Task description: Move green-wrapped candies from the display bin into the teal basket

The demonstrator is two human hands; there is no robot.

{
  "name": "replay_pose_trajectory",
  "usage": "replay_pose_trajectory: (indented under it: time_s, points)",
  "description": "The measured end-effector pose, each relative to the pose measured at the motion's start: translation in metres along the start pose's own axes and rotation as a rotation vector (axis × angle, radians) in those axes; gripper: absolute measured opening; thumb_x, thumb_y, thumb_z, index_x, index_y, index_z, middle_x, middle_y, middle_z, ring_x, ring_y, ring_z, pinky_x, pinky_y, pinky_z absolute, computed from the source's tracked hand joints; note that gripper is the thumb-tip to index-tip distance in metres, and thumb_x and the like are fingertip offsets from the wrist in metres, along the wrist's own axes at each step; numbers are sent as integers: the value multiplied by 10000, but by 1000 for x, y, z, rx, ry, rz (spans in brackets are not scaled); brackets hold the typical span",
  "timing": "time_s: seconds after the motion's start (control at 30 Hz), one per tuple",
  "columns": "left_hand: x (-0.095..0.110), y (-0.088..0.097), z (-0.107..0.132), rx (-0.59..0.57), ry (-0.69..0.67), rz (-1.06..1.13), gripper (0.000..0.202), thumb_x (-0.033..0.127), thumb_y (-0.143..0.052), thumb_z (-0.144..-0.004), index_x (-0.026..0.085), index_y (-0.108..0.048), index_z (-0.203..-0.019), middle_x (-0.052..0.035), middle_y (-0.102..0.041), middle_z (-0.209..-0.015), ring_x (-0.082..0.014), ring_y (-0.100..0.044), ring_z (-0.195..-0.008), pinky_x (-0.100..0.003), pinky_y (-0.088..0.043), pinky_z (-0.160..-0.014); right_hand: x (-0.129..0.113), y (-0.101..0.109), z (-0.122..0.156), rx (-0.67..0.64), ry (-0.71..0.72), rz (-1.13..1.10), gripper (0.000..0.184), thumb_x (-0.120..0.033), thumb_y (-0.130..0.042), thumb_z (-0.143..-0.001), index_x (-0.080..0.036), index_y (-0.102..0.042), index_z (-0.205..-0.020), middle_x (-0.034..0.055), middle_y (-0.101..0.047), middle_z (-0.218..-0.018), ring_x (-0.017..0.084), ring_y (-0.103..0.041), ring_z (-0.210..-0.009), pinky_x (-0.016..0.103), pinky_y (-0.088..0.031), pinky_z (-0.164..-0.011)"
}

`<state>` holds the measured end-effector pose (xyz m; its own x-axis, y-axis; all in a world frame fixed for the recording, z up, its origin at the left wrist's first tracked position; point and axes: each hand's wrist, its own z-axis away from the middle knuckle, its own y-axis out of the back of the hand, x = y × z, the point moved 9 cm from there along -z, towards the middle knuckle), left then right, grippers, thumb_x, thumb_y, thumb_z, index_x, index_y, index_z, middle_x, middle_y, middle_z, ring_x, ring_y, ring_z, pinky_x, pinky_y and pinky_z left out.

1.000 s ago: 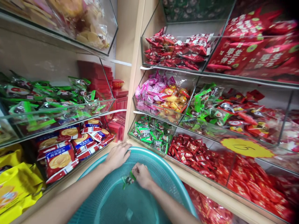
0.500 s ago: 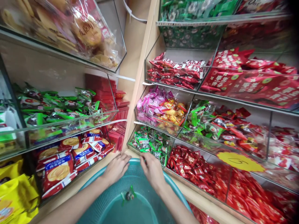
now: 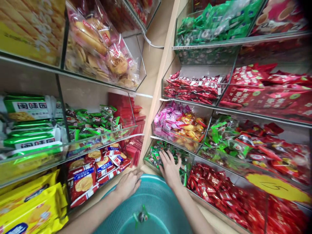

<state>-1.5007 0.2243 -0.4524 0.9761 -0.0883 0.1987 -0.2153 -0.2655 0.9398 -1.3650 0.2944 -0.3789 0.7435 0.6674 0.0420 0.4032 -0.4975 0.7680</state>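
The right hand (image 3: 170, 166) has its fingers spread and apart, closed on nothing that shows, over the green-wrapped candies (image 3: 154, 155) in the lowest corner bin; whether the fingertips touch the wrappers is hard to tell. The left hand (image 3: 128, 184) is loosely curled at the far left rim of a teal mesh basket (image 3: 156, 179); whether it grips that rim cannot be told. One green-ended clear packet with a dark centre (image 3: 141, 216) lies inside the basket, near its bottom, well apart from both hands.

Just right of the corner bin lie red foil-wrapped candies (image 3: 214, 188); above it, pink-wrapped sweets (image 3: 169, 120) share a bin with yellow ones (image 3: 193, 126). Blue-and-red biscuit packets (image 3: 85, 180) sit left of the left hand.

As a judgement, the small slick wrappers could slide out between such widely spread fingers, especially if several were pinched at once. The bin above leaves limited headroom, so a raised wrist might knock its front panel. If the left hand is only resting, a bump from the right forearm could tilt or shift the basket, whose support is hidden.
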Motion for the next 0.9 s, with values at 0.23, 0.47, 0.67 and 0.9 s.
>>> replay_pose_trajectory:
  time_s: [0.23, 0.47, 0.67, 0.9]
  points:
    - [2, 2, 2, 74, -41, -33, 393, 283, -386, -870, 180, -547, -1213, -132, -552, -1243, -257, -512, -1146, -394, -418, -959, 3, 3, 0, -52, 28, -56, 582, -119, -406, -818, -238, -282, -1374, 83, -508, -1301, 227, -283, -1298, 580, -26, -1019]
    - [7, 8, 1, 51, -57, -113, 411, 312, -349, -888, 163, -534, -1224, -131, -560, -1233, -249, -529, -1127, -373, -420, -960, 17, 24, 8, 77, -5, -130, 457, -205, -430, -861, -232, -379, -1314, 111, -540, -1221, 237, -399, -1198, 552, -63, -1026]
    - [19, 20, -12, 5, -55, -207, 371, 330, -297, -911, 175, -552, -1133, -121, -613, -1103, -251, -607, -976, -395, -467, -850, -16, 36, 13, -59, 34, -381, 475, -330, -546, -828, -240, -414, -1275, 90, -539, -1212, 223, -435, -1141, 445, -236, -984]
    - [31, 14, -17, 13, -86, -280, 330, 364, -278, -923, 166, -538, -967, -94, -621, -944, -228, -604, -904, -339, -470, -764, -67, -18, 70, -641, 200, -487, 467, -241, -630, -755, -209, -487, -1198, 84, -582, -1155, 237, -507, -1061, 348, -379, -869]
